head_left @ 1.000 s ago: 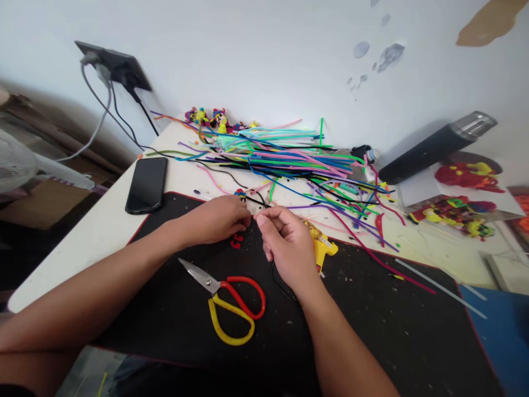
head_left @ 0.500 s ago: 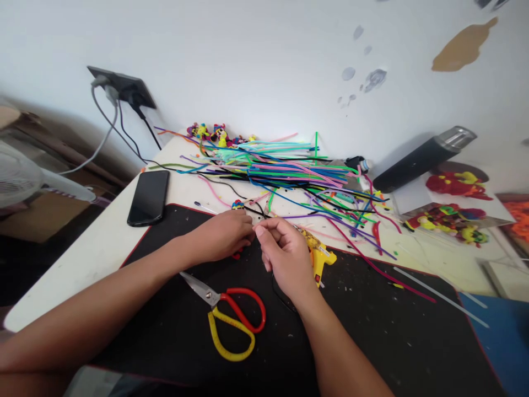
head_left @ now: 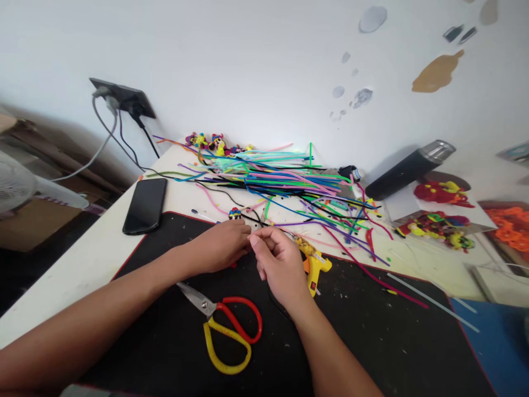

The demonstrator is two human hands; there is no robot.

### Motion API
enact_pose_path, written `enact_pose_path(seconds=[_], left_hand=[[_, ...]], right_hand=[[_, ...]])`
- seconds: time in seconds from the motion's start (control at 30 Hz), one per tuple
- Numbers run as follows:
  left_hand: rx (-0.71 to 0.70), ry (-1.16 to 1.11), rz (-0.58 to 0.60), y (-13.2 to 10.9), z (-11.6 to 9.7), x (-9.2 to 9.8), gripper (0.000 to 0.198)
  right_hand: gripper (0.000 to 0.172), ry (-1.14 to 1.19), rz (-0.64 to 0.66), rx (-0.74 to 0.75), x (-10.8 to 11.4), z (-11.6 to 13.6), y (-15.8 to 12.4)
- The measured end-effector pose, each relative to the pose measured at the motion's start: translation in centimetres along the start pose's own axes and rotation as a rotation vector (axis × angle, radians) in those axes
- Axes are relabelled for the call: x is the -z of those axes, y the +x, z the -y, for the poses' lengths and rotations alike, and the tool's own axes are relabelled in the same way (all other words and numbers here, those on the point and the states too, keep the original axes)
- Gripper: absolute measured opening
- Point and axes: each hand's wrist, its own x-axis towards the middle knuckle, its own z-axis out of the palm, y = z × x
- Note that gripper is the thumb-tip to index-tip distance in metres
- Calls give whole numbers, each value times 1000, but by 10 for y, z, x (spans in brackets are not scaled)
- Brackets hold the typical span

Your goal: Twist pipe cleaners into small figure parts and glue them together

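My left hand (head_left: pixel 225 245) is closed around a small pipe-cleaner doll (head_left: pixel 235 213). The doll's blue, red and yellow head shows above my knuckles, and a bit of red peeks out below; the rest is covered. Close beside it, my right hand (head_left: pixel 278 259) has thumb and forefinger pinched together, near the left fingertips. Whatever the pinch holds is too small or hidden to make out. Scissors (head_left: pixel 225 325) with one red and one yellow handle lie on the black mat (head_left: pixel 165 336) in front of my hands. A yellow glue gun (head_left: pixel 314 270) rests just right of my right hand.
Colourful pipe cleaners (head_left: pixel 289 179) are heaped along the wall, with finished dolls (head_left: pixel 217 143) behind them. A phone (head_left: pixel 145 205) lies at left. A dark flask (head_left: pixel 407 171) leans at right beside a box (head_left: pixel 450 207) of figures. Clear glue sticks (head_left: pixel 433 302) lie on the mat's right.
The camera view has shifted slightly, so the scene sits lower and a little to the left. More of the doll's head shows above my left hand. Both hands keep nearly the same pose.
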Motion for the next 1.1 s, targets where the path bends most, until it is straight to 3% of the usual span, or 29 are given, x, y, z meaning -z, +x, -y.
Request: enact_pose_path(seconds=[0.13,0.27,0.37,0.47,0.7,1.1], left_hand=[[0,7,33,1,-2,0,9],[90,-53,10,0,-3,16,11],[262,-337,-113,-3,-3,34,17],[329,-607,-201,-6,-5,45,21],[329,-811,-350,-6,-11,42,27],[290,-883,-301,-6,-19,46,23]], right_hand=[[32,0,-1,8,1,-2,0],[30,6,-17,21,2,0,0],[30,15,-40,20,1,4,0],[31,19,-55,7,0,8,1],[29,15,-79,16,1,7,3],[21,-179,-104,85,3,-1,2]])
